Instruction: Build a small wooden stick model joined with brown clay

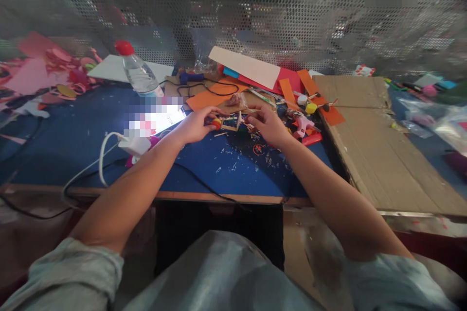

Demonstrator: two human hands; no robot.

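A small frame of pale wooden sticks (pixel 231 128) stands between my two hands on the blue tabletop. My left hand (pixel 199 125) is closed at its left end, with thumb and fingers around a round red-and-yellow piece (pixel 216 122) beside the frame. On the other side, the fingers of my right hand (pixel 269 125) are bent together in a pinch near the frame's right end. What they hold, if anything, is too small to make out. Loose sticks and bits lie under the right fingers. A pink glue gun (pixel 302 126) lies just right of that hand.
A lit phone (pixel 166 120) and white charger (pixel 134 146) lie left, with a water bottle (pixel 140 73) behind. Coloured paper (pixel 248 65) is piled at the back against a perforated metal screen (pixel 255 19). Cardboard (pixel 394 146) covers the right side. White scraps litter the front.
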